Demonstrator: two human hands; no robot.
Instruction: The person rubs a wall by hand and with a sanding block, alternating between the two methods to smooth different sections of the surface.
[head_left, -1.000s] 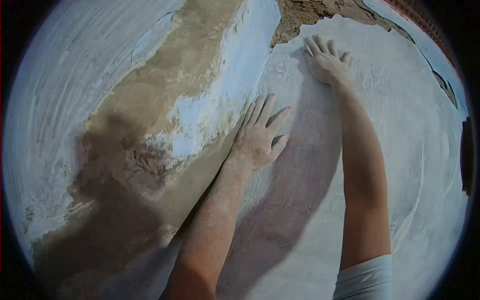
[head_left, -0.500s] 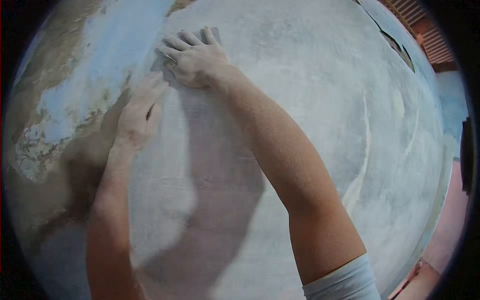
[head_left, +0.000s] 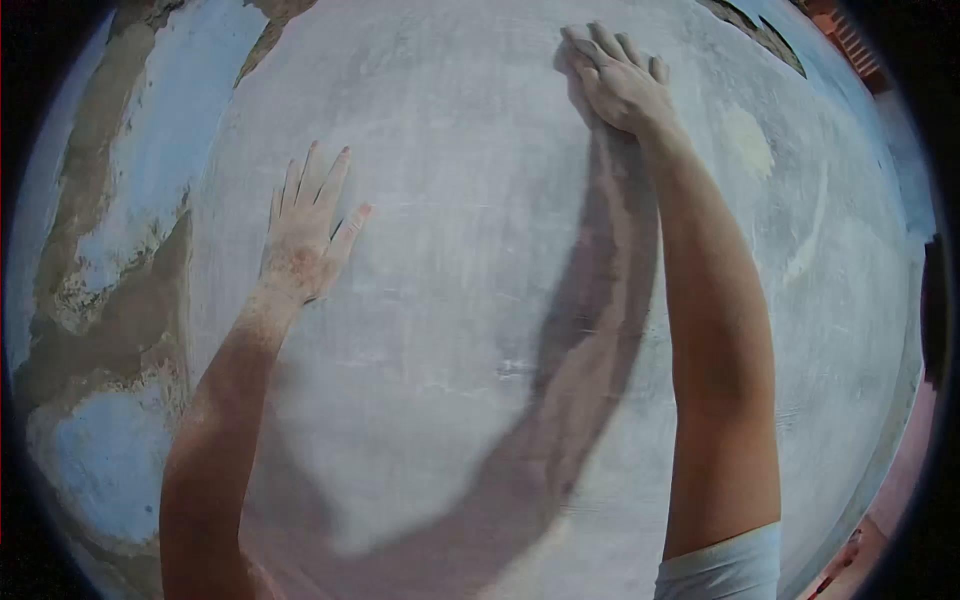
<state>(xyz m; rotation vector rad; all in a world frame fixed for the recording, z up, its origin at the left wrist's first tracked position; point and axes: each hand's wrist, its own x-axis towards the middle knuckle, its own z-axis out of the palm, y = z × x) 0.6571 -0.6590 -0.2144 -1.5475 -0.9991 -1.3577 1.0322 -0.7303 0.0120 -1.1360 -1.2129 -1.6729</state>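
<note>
A large grey plastered wall [head_left: 450,280] fills most of the view. My left hand [head_left: 305,235] rests against it at the left, fingers spread and pointing up, holding nothing. Higher up and to the right, my right hand [head_left: 622,85] presses flat on the wall, with its fingers stretched over a thin grey sheet that looks like sandpaper. Only a sliver of that sheet shows by the fingertips; the palm hides the rest. Pale dust coats both hands.
Rough bare brown patches [head_left: 120,310] and old blue paint [head_left: 110,460] border the plaster at the left. A ragged hole edge [head_left: 780,45] is at the top right. Pink surface [head_left: 905,450] lies beyond the wall's right edge.
My right hand has swept right and slightly up across the wall, away from my left hand. The left hand has shifted a little right and spread its fingers. The view has moved slightly right.
</note>
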